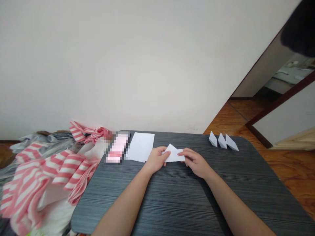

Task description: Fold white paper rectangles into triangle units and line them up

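Between my hands is a piece of folded white paper [173,155], with a pointed top and a straight strip along its lower edge. My left hand [157,160] pinches its left end, thumb on the front. At the right end, my right hand [195,162] grips the strip between thumb and fingers. The paper is held above the dark table [172,203]. To the left of my hands lies white paper [141,147], flat on the table. Three folded paper boats [222,141] stand in a row at the table's far right.
A phone-like rectangle [118,147], blurred by pixels, lies left of the white paper. Red-and-white striped cloth [59,167] and plastic bags are heaped beyond the table's left edge. A pale wall [147,65] rises behind the table. Wooden floor [295,170] shows at the right.
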Motion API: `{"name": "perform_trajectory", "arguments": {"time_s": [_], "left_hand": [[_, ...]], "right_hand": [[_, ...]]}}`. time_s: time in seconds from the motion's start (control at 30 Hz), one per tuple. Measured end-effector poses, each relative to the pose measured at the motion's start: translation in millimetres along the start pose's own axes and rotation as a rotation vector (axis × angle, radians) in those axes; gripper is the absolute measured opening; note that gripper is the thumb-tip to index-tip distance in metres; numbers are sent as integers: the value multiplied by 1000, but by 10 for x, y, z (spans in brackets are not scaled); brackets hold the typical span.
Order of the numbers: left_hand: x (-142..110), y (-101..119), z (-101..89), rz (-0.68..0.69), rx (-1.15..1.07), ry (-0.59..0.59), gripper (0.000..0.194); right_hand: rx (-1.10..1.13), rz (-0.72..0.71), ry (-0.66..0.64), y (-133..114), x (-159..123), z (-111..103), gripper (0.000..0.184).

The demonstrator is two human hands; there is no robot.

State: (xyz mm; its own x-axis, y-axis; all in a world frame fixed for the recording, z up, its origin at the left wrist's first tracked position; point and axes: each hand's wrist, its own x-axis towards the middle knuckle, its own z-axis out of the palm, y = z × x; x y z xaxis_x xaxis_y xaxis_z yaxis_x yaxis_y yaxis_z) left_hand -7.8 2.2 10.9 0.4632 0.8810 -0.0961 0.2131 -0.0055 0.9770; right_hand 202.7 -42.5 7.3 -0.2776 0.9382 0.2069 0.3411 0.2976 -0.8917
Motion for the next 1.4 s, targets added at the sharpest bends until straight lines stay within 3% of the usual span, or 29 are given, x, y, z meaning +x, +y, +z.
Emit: {"name": "perform_trajectory", "arguments": {"time_s": [0.27,0.53,0.73,0.9,1.03,1.2,1.4], "left_hand": [[-1,21,6,-5,-36,-55,35],[-3,30,14,9,-93,-74,34],[6,-38,23,24,-247,-10,32],[-5,-32,0,36,-181,-74,22],[-31,25,-7,80,-150,-79,25],[-32,20,27,128,-258,-80,42],[2,-7,37,132,-192,10,25]], "right_hand": [[-85,-38,2,-30,19,-31,19],[15,19,81,-28,5,1,18],[29,3,66,-14,4,-7,15],[50,38,111,-6,-3,-13,17],[69,60,159,16,-7,-16,20],[119,86,216,58,-13,-27,20],[139,87,211,64,-15,-33,19]]}}
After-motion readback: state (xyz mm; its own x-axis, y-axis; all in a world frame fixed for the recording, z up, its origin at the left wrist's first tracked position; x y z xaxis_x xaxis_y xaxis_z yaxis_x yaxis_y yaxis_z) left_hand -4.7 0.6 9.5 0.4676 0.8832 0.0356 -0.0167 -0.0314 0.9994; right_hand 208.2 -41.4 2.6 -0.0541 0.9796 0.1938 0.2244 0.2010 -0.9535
